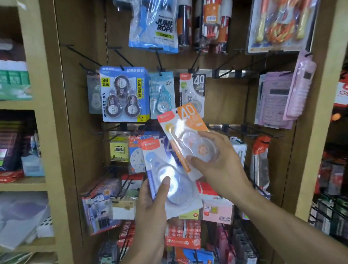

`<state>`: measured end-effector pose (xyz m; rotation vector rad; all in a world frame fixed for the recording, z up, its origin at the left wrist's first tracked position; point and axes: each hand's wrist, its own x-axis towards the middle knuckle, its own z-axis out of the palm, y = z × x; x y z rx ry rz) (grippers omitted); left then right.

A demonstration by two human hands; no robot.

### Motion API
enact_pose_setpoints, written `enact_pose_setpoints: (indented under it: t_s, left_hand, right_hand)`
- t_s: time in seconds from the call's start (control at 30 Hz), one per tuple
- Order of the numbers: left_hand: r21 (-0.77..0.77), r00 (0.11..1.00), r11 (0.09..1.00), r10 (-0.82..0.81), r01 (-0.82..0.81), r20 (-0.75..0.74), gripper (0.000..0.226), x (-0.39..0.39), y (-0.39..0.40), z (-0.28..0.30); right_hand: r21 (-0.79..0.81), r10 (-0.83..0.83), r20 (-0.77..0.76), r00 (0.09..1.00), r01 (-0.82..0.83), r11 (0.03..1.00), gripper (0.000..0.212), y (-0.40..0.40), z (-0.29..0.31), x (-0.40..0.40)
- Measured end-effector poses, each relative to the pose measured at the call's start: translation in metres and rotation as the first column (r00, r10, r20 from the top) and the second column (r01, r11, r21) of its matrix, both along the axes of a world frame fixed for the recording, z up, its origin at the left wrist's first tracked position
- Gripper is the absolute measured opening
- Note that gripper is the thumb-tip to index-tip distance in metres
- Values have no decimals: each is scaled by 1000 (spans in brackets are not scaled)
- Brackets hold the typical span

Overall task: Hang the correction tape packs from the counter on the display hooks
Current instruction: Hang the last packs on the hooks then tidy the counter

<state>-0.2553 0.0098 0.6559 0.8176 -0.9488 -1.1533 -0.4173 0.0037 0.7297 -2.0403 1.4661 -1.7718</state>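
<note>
The right hand (pixel 216 162) pinches an orange pack (pixel 186 131) of correction tape, thumb pressed on the clear blister near its lower edge and the other fingers curled round the far right side, so the card tilts up and to the left above the fingers. The left hand (pixel 152 208) grips a purple pack (pixel 167 184) just below and left of that, thumb flat on the blister and the rest of the fingers hidden behind the card; there may be more packs stacked behind it, though the picture does not settle this. The two packs overlap, the orange one lying in front of the purple one's upper right corner. Straight above the right fingers hangs a grey pack (pixel 193 91) of the same kind on a black hook (pixel 195 64), and the orange card's top corner lies over its lower edge. Left of it hang a pale blue pack (pixel 161 94) and a large blue three-pack (pixel 124 94), each on its own hook. The step in hand looks like hanging the orange pack, with the purple one held in reserve. The next move calls for raising the orange card, turning it upright, lining its punched hole with a hook tip and sliding it back. The hole is too blurred to pick out, and the counter is not in view.
</note>
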Motion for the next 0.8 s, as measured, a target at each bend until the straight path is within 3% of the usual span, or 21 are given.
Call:
enact_pose_setpoints:
  t_s: [0.07, 0.2, 0.4, 0.8]
  left_hand:
    - [2, 1000, 1000, -1, 1, -16, 49, 2, -3, 1]
    - [-5, 999, 999, -32, 32, -41, 51, 2, -2, 6]
    - [18, 997, 999, -31, 32, -64, 59, 9, 2, 10]
    - [-21, 999, 999, -50, 50, -20, 75, 21, 5, 19]
  right_hand:
    - [-111, -61, 33, 998, 64, 992, 61, -18, 23, -1]
    - [-250, -174, 88, 981, 191, 949, 62, -55, 70, -5]
    - [-162, -357, 18, 934, 355, 921, 62, -94, 87, -13]
    - [-104, -482, -64, 874, 474, 874, 64, -118, 84, -10]
